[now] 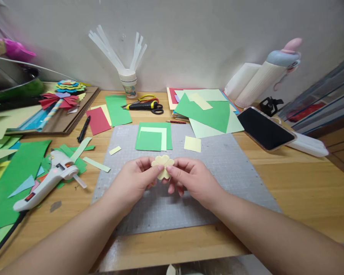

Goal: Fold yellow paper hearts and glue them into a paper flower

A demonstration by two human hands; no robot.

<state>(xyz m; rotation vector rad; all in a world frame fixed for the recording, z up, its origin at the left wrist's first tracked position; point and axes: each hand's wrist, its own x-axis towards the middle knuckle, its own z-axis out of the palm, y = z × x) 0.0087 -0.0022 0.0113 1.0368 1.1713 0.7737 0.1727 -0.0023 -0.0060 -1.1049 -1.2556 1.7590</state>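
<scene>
A pale yellow paper flower point(162, 162) with rounded petals is held up over the grey cutting mat point(218, 206). My left hand point(134, 177) pinches its left side, thumb on the front. From the right, my right hand point(193, 177) grips it the same way, the thumb pressed near the flower's middle. Beyond the hands on the mat lie stacked green and pale green paper squares point(150, 141) and a pale yellow paper square point(192, 144). A small yellow paper strip point(115, 150) rests to their left.
At left, a white glue gun point(50, 177) lies among green paper scraps point(23, 172). Paper cups point(128, 82) with glue sticks, a utility knife point(140, 105) and scissors point(157, 110) stand or lie behind. Right are a paper pile point(209, 114), a phone point(265, 128) and a bottle point(268, 76).
</scene>
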